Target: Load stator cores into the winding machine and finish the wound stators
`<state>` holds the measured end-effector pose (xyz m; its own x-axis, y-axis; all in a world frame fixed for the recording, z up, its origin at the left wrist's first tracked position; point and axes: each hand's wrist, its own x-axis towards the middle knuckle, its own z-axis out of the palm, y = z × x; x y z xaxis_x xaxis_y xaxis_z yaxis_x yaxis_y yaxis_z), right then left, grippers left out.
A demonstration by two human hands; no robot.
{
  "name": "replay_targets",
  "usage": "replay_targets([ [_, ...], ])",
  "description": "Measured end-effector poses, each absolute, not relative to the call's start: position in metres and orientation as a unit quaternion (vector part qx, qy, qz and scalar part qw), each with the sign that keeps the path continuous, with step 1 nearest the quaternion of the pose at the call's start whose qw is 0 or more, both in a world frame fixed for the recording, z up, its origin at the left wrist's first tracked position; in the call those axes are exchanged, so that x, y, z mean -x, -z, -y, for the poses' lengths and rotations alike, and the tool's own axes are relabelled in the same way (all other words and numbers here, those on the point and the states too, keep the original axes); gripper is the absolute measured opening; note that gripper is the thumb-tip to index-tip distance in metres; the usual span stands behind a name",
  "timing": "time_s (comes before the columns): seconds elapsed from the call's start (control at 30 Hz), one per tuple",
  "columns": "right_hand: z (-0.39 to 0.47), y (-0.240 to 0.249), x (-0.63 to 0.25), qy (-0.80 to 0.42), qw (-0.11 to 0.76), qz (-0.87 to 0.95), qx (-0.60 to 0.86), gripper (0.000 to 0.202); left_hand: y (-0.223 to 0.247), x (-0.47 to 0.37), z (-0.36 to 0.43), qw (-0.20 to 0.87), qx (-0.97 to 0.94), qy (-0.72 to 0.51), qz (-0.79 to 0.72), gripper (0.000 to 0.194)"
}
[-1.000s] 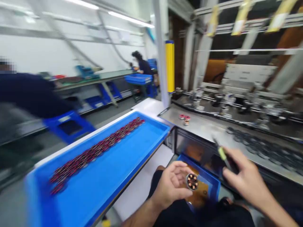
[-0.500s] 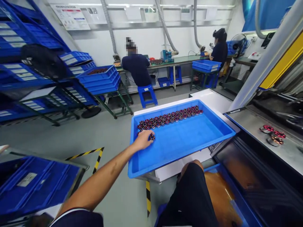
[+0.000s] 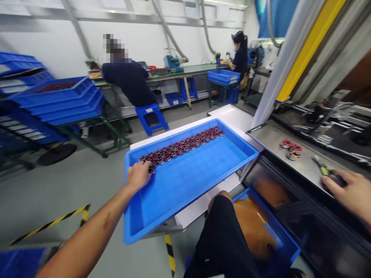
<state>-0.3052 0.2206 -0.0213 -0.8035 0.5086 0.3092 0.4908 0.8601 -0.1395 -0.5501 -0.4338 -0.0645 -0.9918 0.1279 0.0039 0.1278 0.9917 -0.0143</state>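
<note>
My left hand [image 3: 139, 176] is inside the left end of a blue plastic tray [image 3: 185, 204], its fingers closed on a small round motor stator [image 3: 151, 169] with dark and copper windings. It touches the near end of a packed band of similar red-and-black stators [image 3: 182, 146] along the tray's far side. At the right edge, my right hand [image 3: 352, 191] is closed round a pair of pliers [image 3: 324, 168] with green and dark handles, over the metal worktop. The fingers partly cover the handles, and motion blurs them.
Three stators [image 3: 291, 148] stand on the metal worktop [image 3: 269, 135] at right. A blue bin [image 3: 292, 251] is below it, beside my knee. Stacked blue trays [image 3: 66, 100] stand at left. Two co-workers sit at a long bench [image 3: 194, 69] behind. A slanting grey post [image 3: 278, 65] rises at right.
The view has swung right, so the tray and room appear shifted left. My right hand and the pliers have come into view. My left hand remains at the stators' near end.
</note>
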Motion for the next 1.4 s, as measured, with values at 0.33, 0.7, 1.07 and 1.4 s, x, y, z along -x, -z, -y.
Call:
replay_targets([
  [0.33,-0.181,0.006,0.303,-0.013,0.151,0.932,0.329,0.031,-0.023,0.576,0.207,0.082,0.392,0.192,0.896,0.048],
  [0.7,-0.165,0.001,0.291,-0.06,0.194,0.914,0.351,0.03,-0.042,0.537,-0.04,-0.09,0.522,0.408,0.743,0.033],
  [1.07,-0.172,0.005,0.291,-0.11,0.199,0.912,0.343,0.033,-0.029,0.533,-0.066,-0.286,0.456,0.504,0.675,0.029],
  [1.4,-0.125,-0.034,0.27,-0.293,0.299,0.878,0.232,0.036,-0.05,0.444,0.066,-0.11,0.419,0.652,0.622,0.07],
])
